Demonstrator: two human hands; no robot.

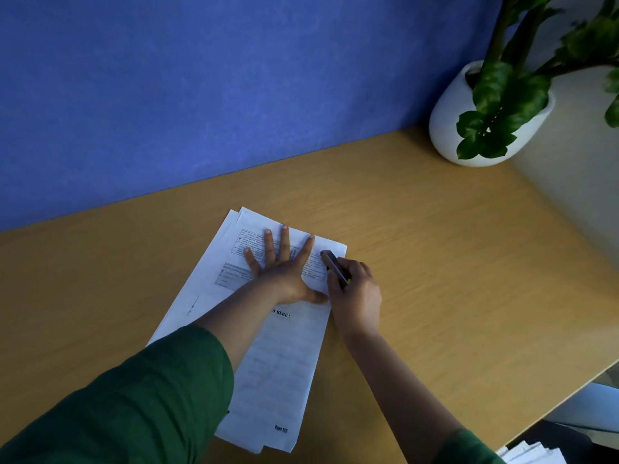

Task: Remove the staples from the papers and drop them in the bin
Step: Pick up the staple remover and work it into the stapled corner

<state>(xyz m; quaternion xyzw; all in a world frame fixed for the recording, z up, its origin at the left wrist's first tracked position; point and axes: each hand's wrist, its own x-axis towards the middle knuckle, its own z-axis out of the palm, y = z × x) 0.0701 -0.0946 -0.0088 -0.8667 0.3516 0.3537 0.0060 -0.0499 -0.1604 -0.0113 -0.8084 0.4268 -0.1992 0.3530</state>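
Note:
A stack of printed white papers (284,363) lies tilted on the wooden desk (435,262). My left hand (284,266) presses flat on the upper part of the top sheet, fingers spread. My right hand (355,289) grips a slim dark staple remover (331,262) with a yellow detail. Its tip rests on the papers' upper right corner, just right of my left forefinger. No staple is visible at this size, and no bin is in view.
A white pot with a green plant (485,112) stands at the desk's back right corner. A blue wall (201,95) runs along the far edge. More loose papers (532,453) show below the desk's right edge.

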